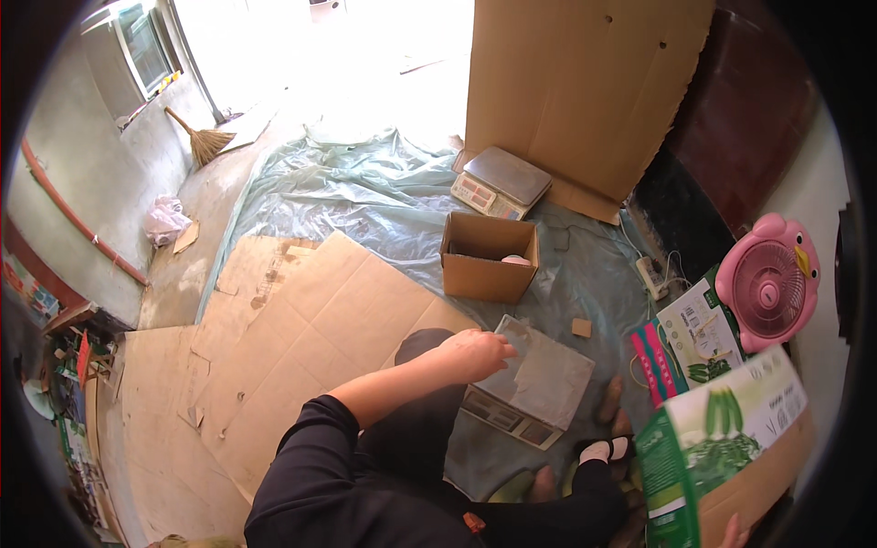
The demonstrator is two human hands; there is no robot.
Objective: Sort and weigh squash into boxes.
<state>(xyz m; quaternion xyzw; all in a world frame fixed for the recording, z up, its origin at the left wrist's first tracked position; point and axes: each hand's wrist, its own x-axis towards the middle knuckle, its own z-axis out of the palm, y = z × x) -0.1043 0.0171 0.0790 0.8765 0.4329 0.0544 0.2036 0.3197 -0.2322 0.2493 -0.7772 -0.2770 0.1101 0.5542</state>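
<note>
Gripping a glossy printed carton [731, 438], green and white with bare brown card beneath, at the lower right edge: right hand [734, 532], barely visible, grip impossible to judge. Reaching across a bent knee, left hand [477, 352], fingers loosely curled and laid on the flat grey metal platter of a square weighing scale [534, 384] on crinkled translucent plastic sheeting [365, 196]. Beyond, an open brown cardboard box [489, 256], a second flat-topped scale [501, 181], then a tall corrugated sheet. Off right, a round pink fan [767, 279].
</note>
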